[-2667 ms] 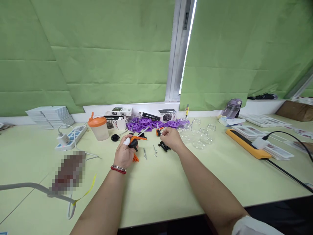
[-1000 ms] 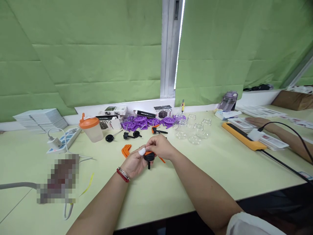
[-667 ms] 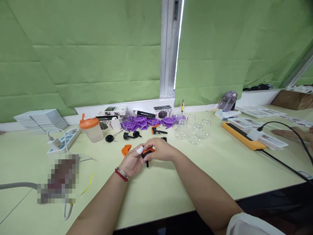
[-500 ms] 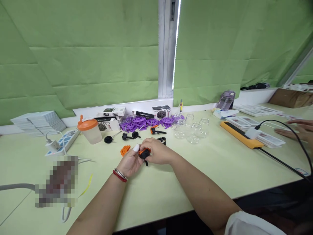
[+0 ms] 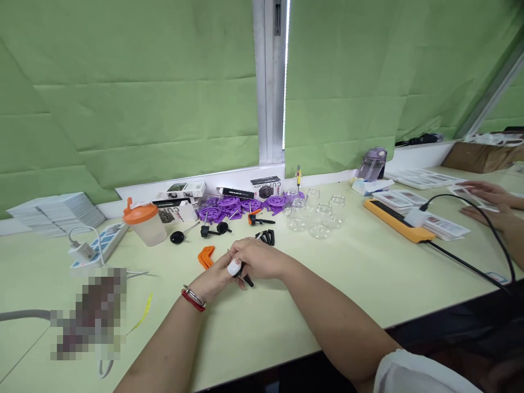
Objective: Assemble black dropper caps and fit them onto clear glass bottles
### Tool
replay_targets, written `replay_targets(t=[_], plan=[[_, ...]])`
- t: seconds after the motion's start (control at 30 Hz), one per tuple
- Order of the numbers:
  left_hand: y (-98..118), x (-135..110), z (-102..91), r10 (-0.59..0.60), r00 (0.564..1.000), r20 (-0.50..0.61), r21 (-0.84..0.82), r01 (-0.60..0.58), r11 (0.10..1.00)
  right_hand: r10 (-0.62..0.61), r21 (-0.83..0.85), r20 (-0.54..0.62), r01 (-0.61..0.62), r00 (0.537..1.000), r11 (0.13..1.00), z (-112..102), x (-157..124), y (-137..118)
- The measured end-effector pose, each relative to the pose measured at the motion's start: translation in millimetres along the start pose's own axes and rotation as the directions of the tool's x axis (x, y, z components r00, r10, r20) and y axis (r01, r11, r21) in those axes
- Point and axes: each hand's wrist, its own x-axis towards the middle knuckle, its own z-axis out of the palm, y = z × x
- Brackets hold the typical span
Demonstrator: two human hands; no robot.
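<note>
My left hand (image 5: pixel 216 277), with a white covering on its thumb, is closed around a small black-and-orange part with a black handle (image 5: pixel 248 280). My right hand (image 5: pixel 260 258) presses against the same part from the other side, fingers closed. Most of the part is hidden between the hands; the black handle sticks out below, toward me. Orange curved pieces (image 5: pixel 205 256) lie just left of my hands. Behind my right hand are several short black pieces (image 5: pixel 268 237). A similar black-and-orange part (image 5: pixel 260 219) rests farther back, near black parts with metal rods (image 5: pixel 209 232).
Purple wheel-shaped parts (image 5: pixel 225 209) and printed boxes (image 5: pixel 184 213) line the wall. Clear glass jars (image 5: pixel 320 224) stand right of them. An orange-lidded cup (image 5: pixel 145 224) and a power strip (image 5: pixel 102 245) are at left. At right lie a yellow-and-black power strip (image 5: pixel 397 221) and a co-worker's hands (image 5: pixel 491 202).
My hands have closed more tightly over the part, and its orange portion is now hidden. The left thumb has moved down onto it. The view has shifted slightly.
</note>
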Motion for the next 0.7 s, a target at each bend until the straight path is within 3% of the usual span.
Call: replay_targets(t=[0.1, 0.2, 0.33, 0.4, 0.47, 0.53, 0.6, 0.7], plan=[[-0.4, 2.9, 2.3, -0.009, 0.998, -0.064, 0.137, 0.017, 0.99, -0.023, -0.002, -0.125, 0.023, 0.992, 1.0, 3.2, 2.6, 4.2], [0.6, 5.2, 3.7, -0.017, 0.987, -0.161, 0.145, 0.041, 0.989, -0.028, -0.076, -0.34, 0.002, 0.94, 0.997, 4.6, 5.0, 8.7], [3.7, 6.3, 1.8, 0.028, 0.957, -0.288, 0.081, -0.005, 0.997, 0.035, -0.067, -0.566, -0.088, 0.823, 0.994, -1.2, 3.6, 25.7], [4.0, 7.0, -1.6, 0.059, 0.927, -0.369, 0.072, -0.034, 0.997, 0.229, 0.051, -0.651, -0.26, 0.724, 0.964, -5.2, -0.9, 42.0], [2.7, 8.1, -5.6, 0.072, 0.897, -0.436, 0.058, -0.051, 0.997, 0.558, 0.208, -0.623, -0.571, 0.549, 0.794, -6.5, -7.4, 61.4], [0.4, 9.3, -8.9, 0.064, 0.876, -0.478, 0.027, -0.058, 0.998, 0.832, 0.288, -0.412, -0.813, 0.372, 0.506, -4.2, -14.1, 79.7], [-1.8, 10.1, -10.6, 0.047, 0.867, -0.496, -0.011, -0.061, 0.998, 0.893, 0.284, -0.33, -0.87, 0.306, 0.403, 0.9, -18.6, 93.3], [-3.6, 10.5, -11.3, 0.036, 0.864, -0.503, -0.058, -0.075, 0.995, 0.917, 0.267, -0.299, -0.899, 0.264, 0.346, 8.3, -19.4, 102.7]])
